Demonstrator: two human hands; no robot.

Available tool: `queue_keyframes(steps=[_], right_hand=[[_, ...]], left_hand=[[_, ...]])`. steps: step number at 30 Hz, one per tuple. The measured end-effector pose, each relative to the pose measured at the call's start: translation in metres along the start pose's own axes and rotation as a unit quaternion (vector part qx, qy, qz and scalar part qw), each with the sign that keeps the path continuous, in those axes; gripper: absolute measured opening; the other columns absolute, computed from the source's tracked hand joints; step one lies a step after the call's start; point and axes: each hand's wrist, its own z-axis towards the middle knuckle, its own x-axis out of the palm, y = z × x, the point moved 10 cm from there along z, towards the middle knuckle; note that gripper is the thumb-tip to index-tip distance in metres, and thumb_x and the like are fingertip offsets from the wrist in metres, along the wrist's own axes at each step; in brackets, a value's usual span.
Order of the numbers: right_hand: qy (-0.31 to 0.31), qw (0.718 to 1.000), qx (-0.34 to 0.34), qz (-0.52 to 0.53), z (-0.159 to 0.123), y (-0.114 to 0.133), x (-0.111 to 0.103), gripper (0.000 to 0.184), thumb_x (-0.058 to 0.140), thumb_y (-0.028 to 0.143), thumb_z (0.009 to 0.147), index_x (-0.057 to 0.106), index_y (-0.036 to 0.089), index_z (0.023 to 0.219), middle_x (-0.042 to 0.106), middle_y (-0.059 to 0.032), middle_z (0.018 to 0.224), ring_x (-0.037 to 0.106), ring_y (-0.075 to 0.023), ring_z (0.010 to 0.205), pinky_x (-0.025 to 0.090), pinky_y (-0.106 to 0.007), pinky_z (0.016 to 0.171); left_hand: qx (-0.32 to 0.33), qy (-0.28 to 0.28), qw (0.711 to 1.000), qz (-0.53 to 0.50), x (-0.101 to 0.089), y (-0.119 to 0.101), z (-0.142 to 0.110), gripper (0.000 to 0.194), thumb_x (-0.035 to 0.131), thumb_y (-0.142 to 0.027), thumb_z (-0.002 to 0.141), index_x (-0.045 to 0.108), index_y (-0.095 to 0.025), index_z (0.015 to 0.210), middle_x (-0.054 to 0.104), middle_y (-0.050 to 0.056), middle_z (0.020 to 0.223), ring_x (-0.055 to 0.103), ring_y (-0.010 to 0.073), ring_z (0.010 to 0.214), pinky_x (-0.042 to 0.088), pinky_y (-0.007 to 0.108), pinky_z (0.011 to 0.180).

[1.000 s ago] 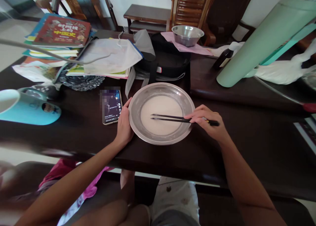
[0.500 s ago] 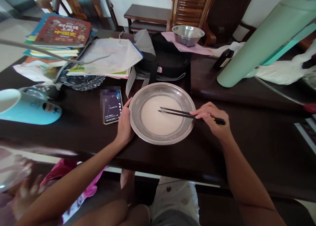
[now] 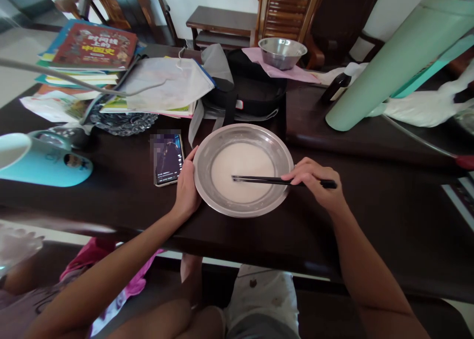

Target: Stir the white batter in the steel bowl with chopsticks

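Observation:
A wide steel bowl (image 3: 205, 183) stands on the dark table, with a pale, milky batter-like liquid (image 3: 244, 161) in it. My left hand (image 3: 187, 188) grips the bowl's left rim, its thumb up at the edge and the other fingers hidden against the side. In my right hand (image 3: 314, 178) is a pair of black chopsticks (image 3: 266, 180), pinched close together over the bowl's right rim. Their tips reach into the liquid near its middle. Just left of the bowl lies a lit phone (image 3: 168, 159), close to my left hand.
A light-blue mug (image 3: 48, 161) stands left, near a glass dish (image 3: 124, 122) and stacked books (image 3: 94, 48). Behind the bowl are a black bag (image 3: 255, 90) and a smaller steel bowl (image 3: 283, 55). A tall green flask (image 3: 392, 62) rises at right. Another person sits at lower left.
The chopsticks' tips have moved toward me and slightly left through the liquid, and the two sticks have come closer together. My left hand stays on the bowl. The other person's hands have shifted.

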Motion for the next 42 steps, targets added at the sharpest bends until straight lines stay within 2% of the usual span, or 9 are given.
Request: queue_keyframes(steps=[3, 7, 13, 18, 23, 29, 35, 39, 42], right_hand=[[0.010, 1.000, 0.000, -0.021, 0.000, 0.000, 0.002, 0.026, 0.073, 0.042, 0.109, 0.088, 0.032, 0.090, 0.094, -0.0010, 0.099, 0.076, -0.0238, 0.082, 0.061, -0.042, 0.075], [-0.039, 0.999, 0.014, -0.011, -0.001, -0.003, -0.011, 0.036, 0.066, 0.039, 0.112, 0.085, 0.031, 0.082, 0.093, -0.0010, 0.093, 0.075, -0.0228, 0.078, 0.060, -0.041, 0.072], [0.023, 1.000, 0.007, -0.019, 0.000, -0.001, 0.005, 0.025, 0.073, 0.039, 0.107, 0.087, 0.031, 0.089, 0.094, -0.0014, 0.098, 0.077, -0.0241, 0.082, 0.062, -0.043, 0.077], [-0.043, 0.999, 0.017, -0.017, -0.001, -0.003, -0.010, 0.038, 0.066, 0.042, 0.112, 0.085, 0.031, 0.080, 0.092, -0.0021, 0.089, 0.075, -0.0243, 0.076, 0.060, -0.044, 0.072], [0.027, 0.999, 0.019, -0.010, 0.000, -0.002, 0.007, 0.031, 0.071, 0.046, 0.109, 0.088, 0.032, 0.087, 0.093, -0.0026, 0.095, 0.077, -0.0250, 0.081, 0.063, -0.045, 0.076], [-0.038, 0.999, 0.029, -0.021, -0.001, -0.005, -0.009, 0.040, 0.066, 0.046, 0.111, 0.085, 0.031, 0.079, 0.092, -0.0030, 0.089, 0.076, -0.0253, 0.078, 0.061, -0.045, 0.072], [0.016, 0.999, 0.014, -0.032, 0.000, -0.003, 0.004, 0.026, 0.073, 0.043, 0.107, 0.087, 0.032, 0.088, 0.094, -0.0023, 0.099, 0.077, -0.0253, 0.084, 0.063, -0.045, 0.077], [-0.038, 0.998, 0.028, -0.037, -0.001, -0.005, -0.008, 0.036, 0.068, 0.044, 0.110, 0.086, 0.031, 0.080, 0.092, -0.0032, 0.091, 0.077, -0.0256, 0.079, 0.062, -0.045, 0.073], [-0.016, 1.000, 0.016, -0.006, -0.001, -0.003, -0.002, 0.040, 0.066, 0.045, 0.111, 0.085, 0.031, 0.080, 0.092, -0.0027, 0.088, 0.075, -0.0249, 0.076, 0.061, -0.045, 0.072]], left_hand=[[0.001, -0.002, 1.000, -0.006, 0.000, 0.000, 0.000, 0.074, 0.054, -0.081, 0.104, 0.072, -0.027, 0.151, 0.069, 0.011, 0.165, 0.060, 0.0345, 0.156, 0.045, 0.052, 0.135], [-0.003, 0.001, 1.000, -0.021, 0.001, 0.002, 0.000, 0.076, 0.055, -0.084, 0.102, 0.072, -0.028, 0.151, 0.071, 0.011, 0.163, 0.063, 0.0345, 0.154, 0.046, 0.053, 0.134], [-0.004, 0.004, 1.000, -0.016, 0.002, 0.003, 0.000, 0.073, 0.054, -0.080, 0.104, 0.070, -0.028, 0.152, 0.069, 0.011, 0.165, 0.062, 0.0343, 0.155, 0.046, 0.053, 0.133], [-0.009, 0.011, 0.999, -0.031, 0.003, 0.005, 0.000, 0.073, 0.053, -0.079, 0.105, 0.068, -0.028, 0.154, 0.070, 0.012, 0.163, 0.063, 0.0339, 0.154, 0.047, 0.052, 0.132], [-0.008, 0.006, 0.999, -0.030, 0.003, 0.004, 0.000, 0.071, 0.054, -0.078, 0.106, 0.069, -0.028, 0.153, 0.070, 0.011, 0.164, 0.063, 0.0334, 0.154, 0.045, 0.052, 0.134], [-0.015, 0.003, 0.999, -0.030, 0.002, 0.004, -0.001, 0.073, 0.055, -0.080, 0.104, 0.071, -0.027, 0.152, 0.070, 0.011, 0.164, 0.062, 0.0341, 0.155, 0.044, 0.051, 0.135], [-0.005, 0.005, 1.000, -0.017, 0.003, -0.002, -0.001, 0.073, 0.053, -0.079, 0.106, 0.071, -0.027, 0.154, 0.071, 0.011, 0.163, 0.063, 0.0338, 0.154, 0.047, 0.050, 0.133], [-0.011, 0.006, 1.000, -0.027, 0.003, 0.000, -0.001, 0.071, 0.054, -0.078, 0.105, 0.072, -0.029, 0.153, 0.070, 0.010, 0.165, 0.060, 0.0348, 0.157, 0.045, 0.052, 0.135], [-0.016, 0.012, 0.999, -0.029, 0.003, 0.004, -0.001, 0.070, 0.054, -0.076, 0.106, 0.071, -0.029, 0.155, 0.066, 0.009, 0.170, 0.056, 0.0349, 0.162, 0.041, 0.051, 0.138]])
